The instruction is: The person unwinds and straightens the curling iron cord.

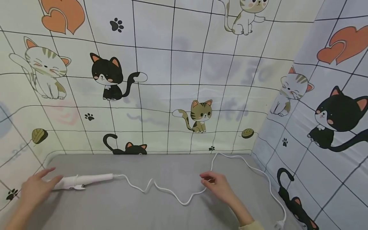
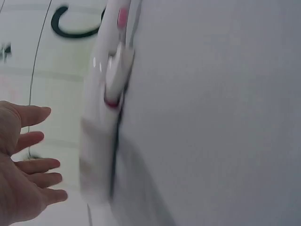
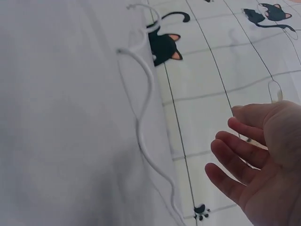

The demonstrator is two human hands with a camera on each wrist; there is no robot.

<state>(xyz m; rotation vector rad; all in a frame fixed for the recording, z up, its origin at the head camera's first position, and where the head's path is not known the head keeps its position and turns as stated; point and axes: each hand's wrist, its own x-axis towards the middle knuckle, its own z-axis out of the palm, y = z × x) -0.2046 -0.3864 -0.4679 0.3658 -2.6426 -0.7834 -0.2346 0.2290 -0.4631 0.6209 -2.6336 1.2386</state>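
Left hand (image 1: 35,189), fingers spread, hides the blurred white wand's (image 1: 83,181) lower-left end; right hand (image 1: 217,185) hangs slack over its cord (image 1: 175,194).

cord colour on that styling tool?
White, matching the tool's body; the cord shows best in the head view.

A grey table (image 1: 172,207) is enclosed at 9, 12 and 3 o'clock by a grid-lined cloth backdrop (image 1: 184,57) printed with a black cat (image 1: 110,76) at 11 o'clock, a tabby kitten (image 1: 199,115) at 12 o'clock, orange hearts (image 1: 61,14), paw prints and yarn balls (image 1: 248,133).
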